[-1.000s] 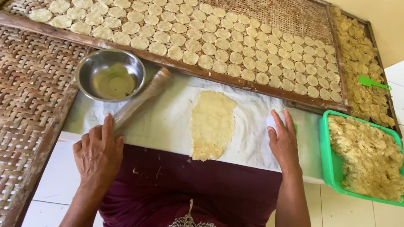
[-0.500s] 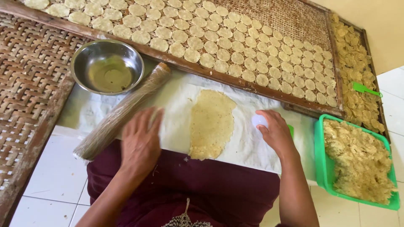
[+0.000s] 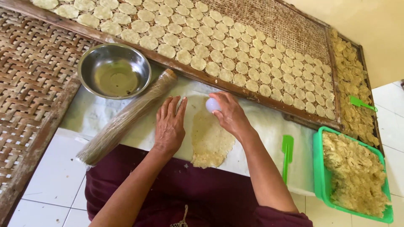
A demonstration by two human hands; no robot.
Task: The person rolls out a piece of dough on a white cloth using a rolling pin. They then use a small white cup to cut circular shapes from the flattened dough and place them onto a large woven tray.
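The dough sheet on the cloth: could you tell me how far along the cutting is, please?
Done: the woven tray is mostly filled with cut rounds. In hand: the right hand presses a small round cutter at the dough sheet top; the left hand steadies it. Left: nearly the whole sheet is uncut.

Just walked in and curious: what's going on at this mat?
A person sits at a white sheet with a flattened sheet of dough on it. The left hand rests flat beside the dough; the right hand presses a small round white cutter at its top edge. A plastic-wrapped rolling pin and a steel bowl lie to the left, and a tray of cut rounds lies beyond.
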